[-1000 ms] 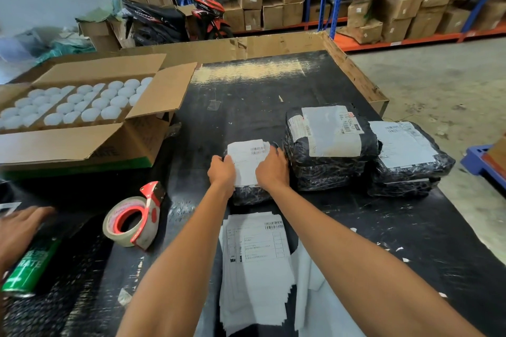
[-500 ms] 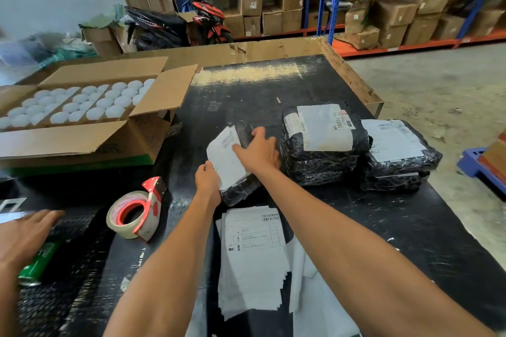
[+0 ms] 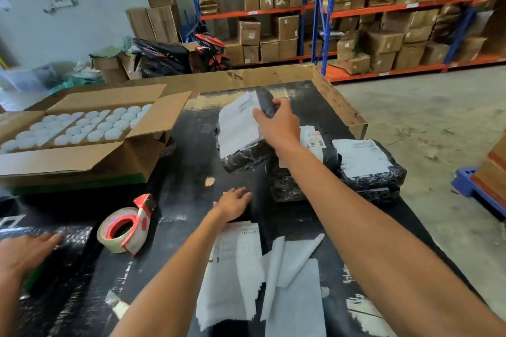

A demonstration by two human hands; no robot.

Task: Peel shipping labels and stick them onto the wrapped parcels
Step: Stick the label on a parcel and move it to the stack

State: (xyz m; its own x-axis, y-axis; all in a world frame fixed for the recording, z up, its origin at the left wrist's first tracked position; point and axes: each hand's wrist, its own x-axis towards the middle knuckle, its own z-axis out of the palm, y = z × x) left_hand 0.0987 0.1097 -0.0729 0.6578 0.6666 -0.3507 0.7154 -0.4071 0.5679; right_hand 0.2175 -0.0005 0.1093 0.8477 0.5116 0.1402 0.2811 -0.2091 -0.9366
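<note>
My right hand (image 3: 278,124) grips a black-wrapped parcel (image 3: 247,156) with a white shipping label (image 3: 238,126) stuck on its face, holding it tilted up above the black table (image 3: 191,159). My left hand (image 3: 234,202) hovers open and flat over the table, just beyond the stack of white label sheets (image 3: 235,268). Two stacks of labelled black parcels sit to the right, one (image 3: 315,145) partly behind my right arm, the other (image 3: 367,164) further right.
An open cardboard box (image 3: 90,150) of white round lids stands at the left. A red tape dispenser (image 3: 127,227) lies near the front left. Another person's hand (image 3: 26,254) rests on black wrap at the lower left. The table's raised cardboard edge (image 3: 339,104) borders the far right.
My right hand has lifted the labelled parcel up and away toward the far side. My left hand has let go of it and dropped back, open, toward the label sheets.
</note>
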